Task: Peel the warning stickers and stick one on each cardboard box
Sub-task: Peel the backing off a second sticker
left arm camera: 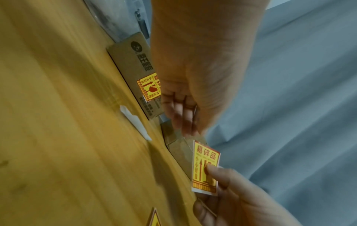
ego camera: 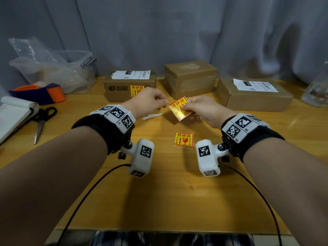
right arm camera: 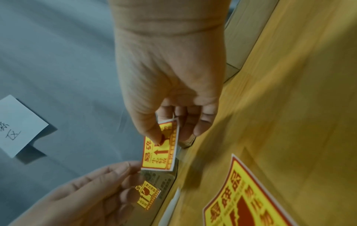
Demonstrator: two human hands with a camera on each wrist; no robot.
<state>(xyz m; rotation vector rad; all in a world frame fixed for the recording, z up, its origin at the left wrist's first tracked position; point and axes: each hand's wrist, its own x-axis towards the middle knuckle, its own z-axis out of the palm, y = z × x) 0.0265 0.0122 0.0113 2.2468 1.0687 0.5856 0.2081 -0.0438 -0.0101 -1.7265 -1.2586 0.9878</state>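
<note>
Along the far edge of the wooden surface (ego camera: 159,192) we have three cardboard boxes: the left box (ego camera: 120,89) carries a white shipping label and a yellow-and-red sticker reading 易碎品, the middle box (ego camera: 190,79) is plain, and the right box (ego camera: 252,96) bears a white label. At the far left corner a clear lidded tub (ego camera: 71,73) holds crumpled plastic. Our right hand (ego camera: 204,110) pinches a 易碎品 warning sticker (ego camera: 180,108) above the centre, our left hand (ego camera: 147,102) curls, fingertips pinched together beside it, and another sticker (ego camera: 183,139) lies flat nearer us.

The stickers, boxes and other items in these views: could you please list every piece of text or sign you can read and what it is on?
"易碎品": headline on the held sticker, pinched by the right hand.
"易碎品", "小心轻放", up arrow, broken-glass sign: sticker on the table.
"易碎品": sticker on the left box.
Shipping labels, box logo print: too small.
Handwritten note: illegible.
Left hand holds nothing readable.
</note>
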